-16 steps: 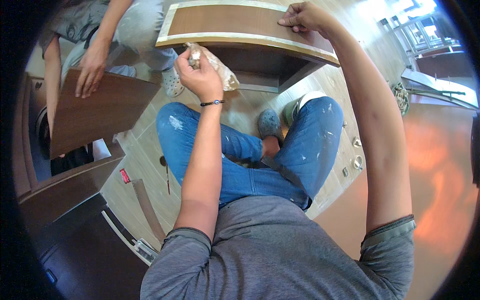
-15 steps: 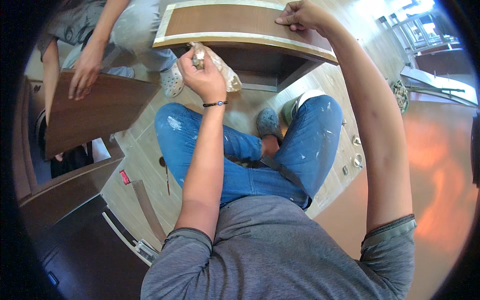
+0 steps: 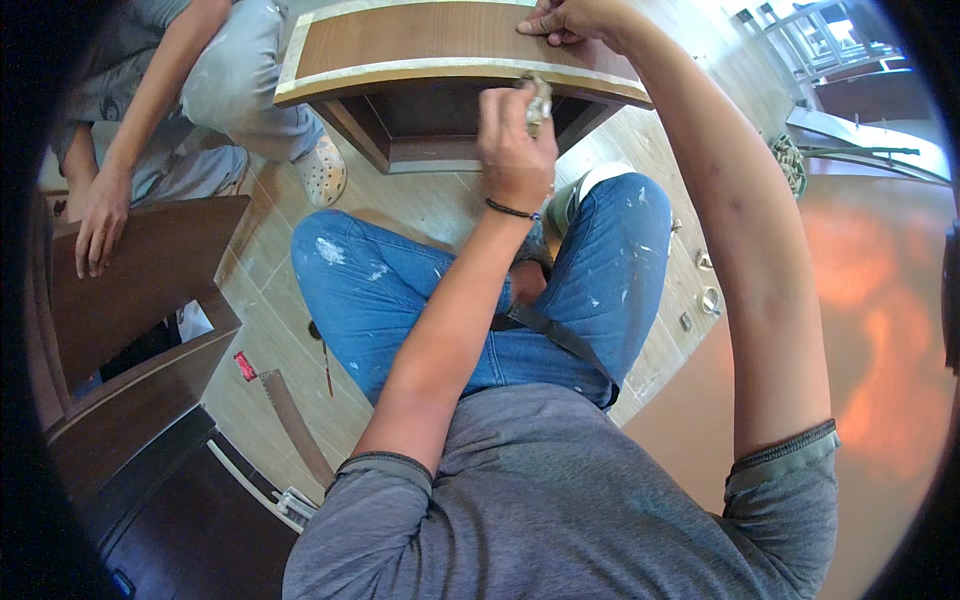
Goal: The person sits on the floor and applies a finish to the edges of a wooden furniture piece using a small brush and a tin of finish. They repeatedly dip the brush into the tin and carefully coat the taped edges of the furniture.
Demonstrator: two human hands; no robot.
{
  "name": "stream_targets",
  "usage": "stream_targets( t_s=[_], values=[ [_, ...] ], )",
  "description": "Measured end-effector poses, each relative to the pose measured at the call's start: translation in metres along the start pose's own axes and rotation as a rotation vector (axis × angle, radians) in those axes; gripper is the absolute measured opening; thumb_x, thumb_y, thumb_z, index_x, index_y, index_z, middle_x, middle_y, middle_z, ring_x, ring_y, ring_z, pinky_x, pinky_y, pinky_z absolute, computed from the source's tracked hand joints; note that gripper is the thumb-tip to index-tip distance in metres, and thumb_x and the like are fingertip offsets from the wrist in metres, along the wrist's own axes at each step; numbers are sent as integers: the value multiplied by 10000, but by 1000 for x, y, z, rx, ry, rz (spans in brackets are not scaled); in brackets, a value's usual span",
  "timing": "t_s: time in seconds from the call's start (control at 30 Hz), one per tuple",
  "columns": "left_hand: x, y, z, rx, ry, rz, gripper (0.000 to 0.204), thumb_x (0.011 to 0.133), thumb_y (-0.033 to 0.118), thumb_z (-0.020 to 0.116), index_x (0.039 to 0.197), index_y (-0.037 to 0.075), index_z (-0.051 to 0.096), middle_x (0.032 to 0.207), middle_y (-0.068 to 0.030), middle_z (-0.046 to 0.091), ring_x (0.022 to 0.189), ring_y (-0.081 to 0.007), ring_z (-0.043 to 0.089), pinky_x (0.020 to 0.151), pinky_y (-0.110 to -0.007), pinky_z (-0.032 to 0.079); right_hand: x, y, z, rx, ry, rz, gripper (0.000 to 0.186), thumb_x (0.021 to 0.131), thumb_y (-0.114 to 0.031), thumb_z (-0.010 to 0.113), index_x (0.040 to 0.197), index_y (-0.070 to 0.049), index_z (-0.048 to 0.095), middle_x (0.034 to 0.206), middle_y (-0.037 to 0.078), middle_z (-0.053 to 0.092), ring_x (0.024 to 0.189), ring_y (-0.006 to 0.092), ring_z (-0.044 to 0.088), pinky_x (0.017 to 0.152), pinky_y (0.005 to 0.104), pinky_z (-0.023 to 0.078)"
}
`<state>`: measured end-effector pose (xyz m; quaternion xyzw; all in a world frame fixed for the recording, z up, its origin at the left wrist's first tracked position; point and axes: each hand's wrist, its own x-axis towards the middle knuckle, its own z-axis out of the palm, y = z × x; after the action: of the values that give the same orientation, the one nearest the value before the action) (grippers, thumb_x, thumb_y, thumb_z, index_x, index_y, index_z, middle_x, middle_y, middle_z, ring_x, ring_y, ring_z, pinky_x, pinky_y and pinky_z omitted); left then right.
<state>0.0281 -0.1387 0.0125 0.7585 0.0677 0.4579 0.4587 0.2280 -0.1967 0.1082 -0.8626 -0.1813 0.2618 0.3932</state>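
Left hand [image 3: 516, 155] clamped on crumpled off-white wad [image 3: 541, 108], upper centre of frame, near brown wooden box [image 3: 430, 45] with white-bordered top. Right hand [image 3: 575, 22], top edge, touching that top; can't tell if pinching.

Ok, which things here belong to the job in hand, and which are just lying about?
In use:
crumpled pale bundle, held in the left hand
pale-edged wooden unit, right hand on top

Seemingly just lying on the floor:
long narrow strip
small round item
small grey piece
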Motion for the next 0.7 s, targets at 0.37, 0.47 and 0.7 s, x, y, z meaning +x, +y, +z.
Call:
stream_targets(
  t_s=[0.37,0.47,0.7],
  values=[
    [26,-50,-63,154,172,30,230,816,-14,669,1040,4,616,968,-173,586,928,-378,594,806,-459,490,4,-3,-1,-121,8,14,304,764,-215,926,753,-68,660,630,20,653,549,127,609,490,294,476],
    [43,-68,-97,262,273,-64,204,830,44,733,1012,-1,652,977,-174,632,933,-361,619,833,-446,488,7,-3,-2,-181,7,21,311,763,-232,927,751,-67,663,634,24,657,557,129,613,501,300,484],
    [84,-129,-160,354,463,-125,244,827,96,761,981,-54,644,971,-197,667,922,-373,627,868,-472,478,4,-4,-5,-145,20,4,287,761,-227,926,765,-70,685,640,33,666,550,133,610,497,311,477]
  ],
)
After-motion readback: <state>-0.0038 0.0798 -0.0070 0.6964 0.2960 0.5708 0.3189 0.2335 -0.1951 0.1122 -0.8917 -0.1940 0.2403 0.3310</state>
